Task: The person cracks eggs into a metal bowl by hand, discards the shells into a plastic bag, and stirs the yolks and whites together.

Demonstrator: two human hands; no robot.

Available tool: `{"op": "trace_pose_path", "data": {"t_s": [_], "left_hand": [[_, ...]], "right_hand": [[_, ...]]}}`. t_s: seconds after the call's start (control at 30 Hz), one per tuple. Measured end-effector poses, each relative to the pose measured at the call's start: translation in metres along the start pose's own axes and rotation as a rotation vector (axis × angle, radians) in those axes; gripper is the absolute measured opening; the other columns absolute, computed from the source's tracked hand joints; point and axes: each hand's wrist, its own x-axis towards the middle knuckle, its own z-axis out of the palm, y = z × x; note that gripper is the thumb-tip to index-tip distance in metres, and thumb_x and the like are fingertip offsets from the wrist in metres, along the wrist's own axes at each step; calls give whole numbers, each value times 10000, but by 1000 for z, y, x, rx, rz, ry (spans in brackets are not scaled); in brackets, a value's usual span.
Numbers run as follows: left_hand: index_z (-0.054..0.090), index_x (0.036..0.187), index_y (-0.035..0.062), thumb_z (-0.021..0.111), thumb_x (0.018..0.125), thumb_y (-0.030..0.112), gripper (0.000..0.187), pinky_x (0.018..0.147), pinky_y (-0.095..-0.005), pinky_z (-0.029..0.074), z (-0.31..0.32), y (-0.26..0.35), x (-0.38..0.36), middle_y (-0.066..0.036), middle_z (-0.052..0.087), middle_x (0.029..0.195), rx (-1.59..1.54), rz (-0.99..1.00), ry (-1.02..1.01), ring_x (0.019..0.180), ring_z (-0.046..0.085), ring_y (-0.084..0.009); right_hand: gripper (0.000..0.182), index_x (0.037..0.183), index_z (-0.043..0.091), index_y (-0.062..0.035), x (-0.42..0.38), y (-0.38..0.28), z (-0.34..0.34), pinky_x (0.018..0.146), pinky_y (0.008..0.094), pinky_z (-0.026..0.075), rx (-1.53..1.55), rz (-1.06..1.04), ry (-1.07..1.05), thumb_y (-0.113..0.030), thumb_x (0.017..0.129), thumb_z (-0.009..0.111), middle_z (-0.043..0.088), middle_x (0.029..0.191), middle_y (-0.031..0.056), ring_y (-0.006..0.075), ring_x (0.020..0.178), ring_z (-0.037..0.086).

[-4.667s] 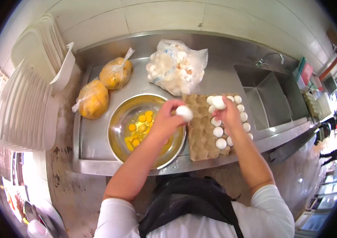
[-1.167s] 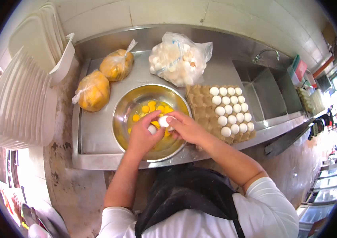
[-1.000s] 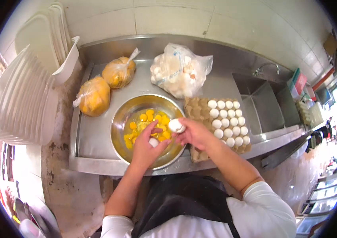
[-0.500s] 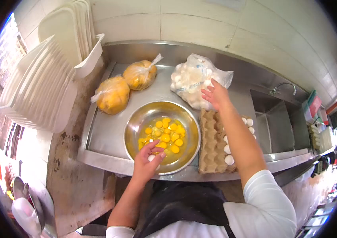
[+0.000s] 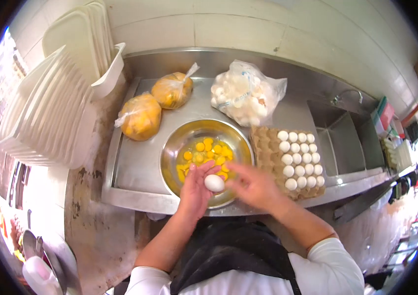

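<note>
A white egg (image 5: 214, 183) rests against the fingers of my left hand (image 5: 195, 195), which holds it over the near side of the steel bowl (image 5: 166, 169). Many yellow yolks (image 5: 209, 147) lie in clear egg white at the bottom of that bowl. Close by on the right, my right hand (image 5: 255, 188) is smeared by motion, its fingertips near the egg. Beyond it stands a cardboard egg tray (image 5: 264, 142) with rows of whole white eggs (image 5: 296, 158) on its right part and bare cups on its left.
At the back of the steel counter sits a clear plastic bag (image 5: 243, 93) full of white shells. Two tied bags of yellow contents (image 5: 140, 118) lie at the left. White plastic trays (image 5: 46, 118) are stacked further left. A sink (image 5: 337, 142) with a tap (image 5: 349, 93) is at the right.
My right hand has come back from the bag of shells to beside my left hand. The left hand has moved slightly right with the egg, now more visible.
</note>
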Motion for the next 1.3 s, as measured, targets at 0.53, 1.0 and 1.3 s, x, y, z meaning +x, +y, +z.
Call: {"op": "trace_pose_path", "data": {"t_s": [0.53, 1.0, 1.3], "left_hand": [[413, 1386, 22, 361, 976, 535, 658, 935, -373, 473, -7, 22, -22, -151, 532, 1331, 368, -118, -155, 1164, 552, -245], [515, 1299, 8, 596, 909, 299, 493, 787, -310, 518, -13, 17, -25, -133, 624, 1166, 645, -134, -238, 944, 637, -190], [662, 1123, 9, 771, 764, 130, 394, 709, -249, 516, 14, 16, -18, -61, 704, 942, 1261, 205, -394, 769, 638, -108]], "right_hand": [[392, 1240, 562, -2, -144, 75, 92, 707, 282, 513, 65, 226, 577, -136, 885, 657, 609, 1125, 174, 220, 867, 624], [360, 1217, 592, -18, -128, 72, 108, 772, 308, 521, 9, 147, 648, -156, 890, 654, 646, 1080, 148, 250, 893, 649], [463, 1168, 535, -71, -66, 22, 78, 552, 242, 434, 1148, 513, 255, -444, 1024, 303, 594, 840, 46, 118, 641, 553]]}}
